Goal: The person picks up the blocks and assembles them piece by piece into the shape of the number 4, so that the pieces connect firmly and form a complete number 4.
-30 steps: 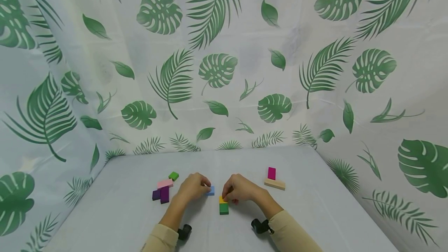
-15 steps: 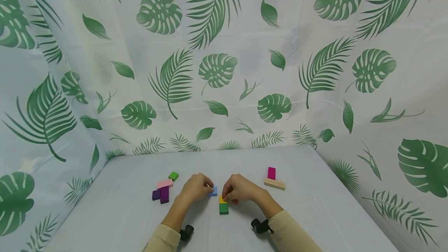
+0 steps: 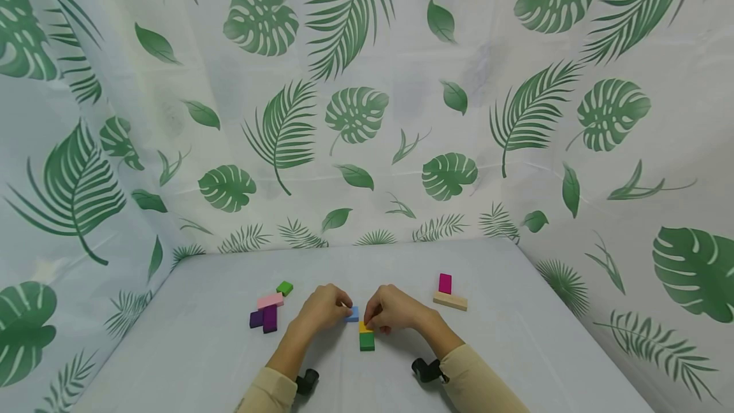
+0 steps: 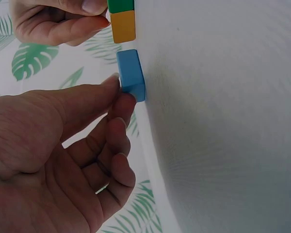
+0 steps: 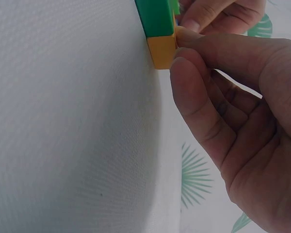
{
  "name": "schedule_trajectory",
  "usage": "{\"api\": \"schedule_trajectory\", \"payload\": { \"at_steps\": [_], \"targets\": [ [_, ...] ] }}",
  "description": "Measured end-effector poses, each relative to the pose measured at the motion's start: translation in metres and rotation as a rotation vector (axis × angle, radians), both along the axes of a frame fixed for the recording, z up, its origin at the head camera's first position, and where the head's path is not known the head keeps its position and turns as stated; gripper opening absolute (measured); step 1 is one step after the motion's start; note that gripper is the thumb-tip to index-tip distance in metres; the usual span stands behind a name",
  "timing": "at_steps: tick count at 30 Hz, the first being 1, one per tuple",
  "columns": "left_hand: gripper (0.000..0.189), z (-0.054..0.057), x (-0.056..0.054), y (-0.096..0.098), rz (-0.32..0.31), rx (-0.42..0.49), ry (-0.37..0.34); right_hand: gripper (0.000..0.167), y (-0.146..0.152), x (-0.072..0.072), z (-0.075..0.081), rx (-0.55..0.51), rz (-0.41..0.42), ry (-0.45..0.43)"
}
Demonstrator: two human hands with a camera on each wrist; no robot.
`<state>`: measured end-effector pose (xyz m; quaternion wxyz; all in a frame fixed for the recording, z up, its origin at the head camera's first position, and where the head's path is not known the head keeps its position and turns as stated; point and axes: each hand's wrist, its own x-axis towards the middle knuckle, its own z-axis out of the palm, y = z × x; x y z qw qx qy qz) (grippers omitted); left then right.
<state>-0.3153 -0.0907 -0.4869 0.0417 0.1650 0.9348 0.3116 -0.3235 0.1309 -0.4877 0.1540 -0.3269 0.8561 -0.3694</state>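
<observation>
- At the lower centre of the head view, on the pale table (image 3: 516,352), yellow block (image 4: 123,28) and dark green block (image 3: 367,342) touched end to end; this pair judged done, work overall judged early.
- Just up and left of that pair in the head view lay the blue block (image 4: 130,69). Upper middle of the left wrist view showed a slight gap between blue and yellow; judged the piece in hand, not yet joined.
- Left of centre, low in the head view: light green block (image 3: 284,288), pink block (image 3: 271,301), purple block (image 3: 270,319) and dark purple block (image 3: 256,319), grouped. Right of centre: magenta block (image 3: 445,283) and beige block (image 3: 450,301). No hand on any of these; judged as remaining, if needed at all.
- Left hand (image 3: 324,306): thumb and index finger nearly together, pinching the blue block at its end away from yellow; other fingers loosely bent, nothing in them.
- Right hand (image 3: 395,306): thumb and index finger drawn close at the yellow block's upper edge, apparently in a light pinch that steadied it. Amount of pressure: could not tell.
</observation>
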Motion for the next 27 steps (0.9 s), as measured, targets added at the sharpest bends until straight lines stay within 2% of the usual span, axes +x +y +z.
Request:
{"api": "schedule_trajectory", "payload": {
  "at_steps": [12,27],
  "targets": [
    [0.006,-0.0008,0.0001,0.0023,-0.002,0.007,-0.004,0.009,0.0001,0.0006,-0.0001,-0.013,-0.005,-0.014],
    [0.007,0.0004,0.0024,0.0079,-0.012,0.005,0.016,0.007,0.0002,0.0019,0.0024,-0.013,0.004,-0.006]
  ]
}}
